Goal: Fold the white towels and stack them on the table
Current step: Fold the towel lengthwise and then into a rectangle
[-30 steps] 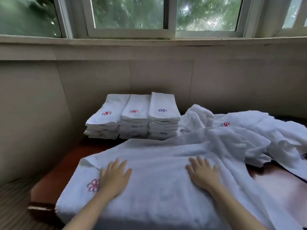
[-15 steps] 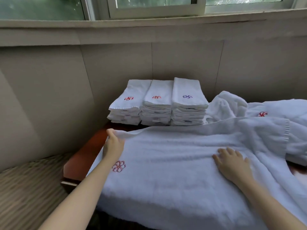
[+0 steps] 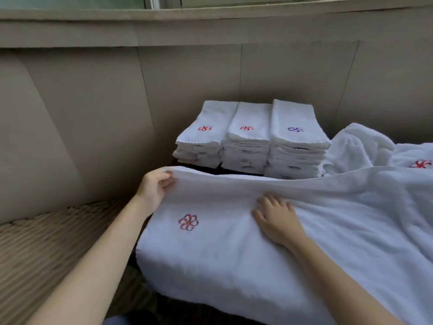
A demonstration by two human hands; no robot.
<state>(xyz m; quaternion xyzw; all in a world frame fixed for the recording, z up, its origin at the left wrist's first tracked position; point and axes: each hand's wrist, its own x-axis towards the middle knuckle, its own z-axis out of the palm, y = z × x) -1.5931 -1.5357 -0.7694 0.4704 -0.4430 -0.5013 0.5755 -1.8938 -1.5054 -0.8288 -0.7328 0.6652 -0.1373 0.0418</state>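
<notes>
Towel [image 3: 257, 249] time: one big white one is spread flat over the near part of the counter, with a red flower logo [image 3: 188, 222] stitched near its left end. Left hand [image 3: 155, 187] has the far left corner pinched, fingers [image 3: 167, 181] clenched on the edge and lifting it a bit off the surface. Right hand [image 3: 276, 219] is lying flat on the middle of the same towel, fingers spread and released, not gripping anything, just pressing down. Behind it, against the wall, sit three neat stacks of folded towels [image 3: 251, 139] side by side, two topped with red logos and the right one with a purple logo. Just right of the stacks there's a rumpled pile of unfolded towels [image 3: 360, 146], touching the spread one's far edge.
</notes>
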